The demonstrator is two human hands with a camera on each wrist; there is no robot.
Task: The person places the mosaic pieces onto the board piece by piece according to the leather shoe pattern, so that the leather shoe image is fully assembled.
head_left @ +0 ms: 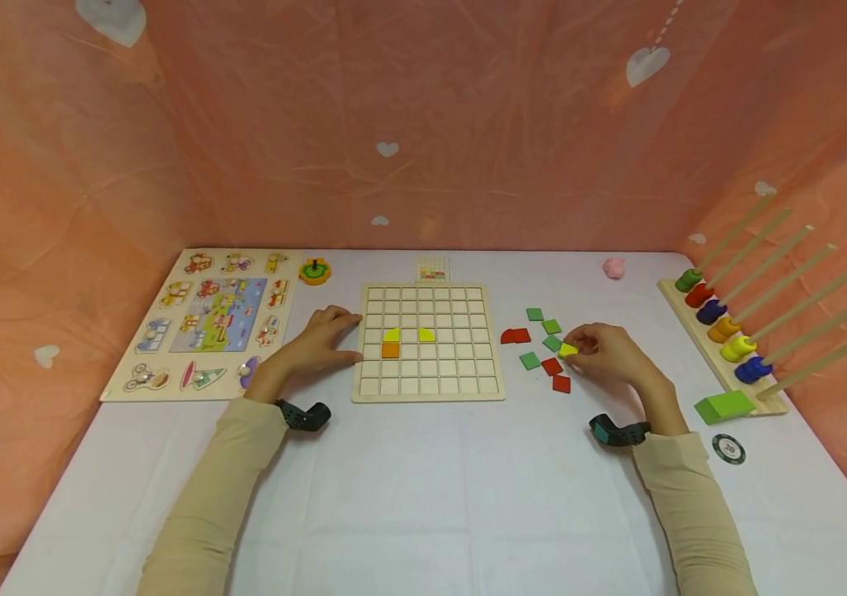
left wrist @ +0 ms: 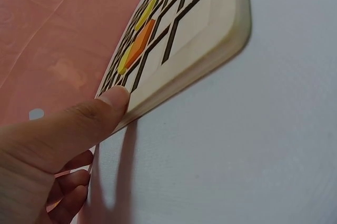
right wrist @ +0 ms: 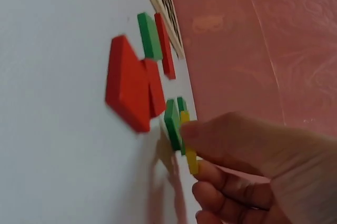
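Between board (head_left: 428, 397) and right hand (head_left: 605, 354): red tiles (head_left: 552, 367), green tiles (head_left: 530, 361); rightward, pegs (head_left: 769, 263).

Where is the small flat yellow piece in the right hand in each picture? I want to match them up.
Head: right of centre, the small flat yellow piece is pinched in the right hand.
Left wrist: not in it.
Right wrist: a little right of and below centre, between thumb and finger.
Shared landmark: the pale wooden grid board, partly visible in both wrist views.
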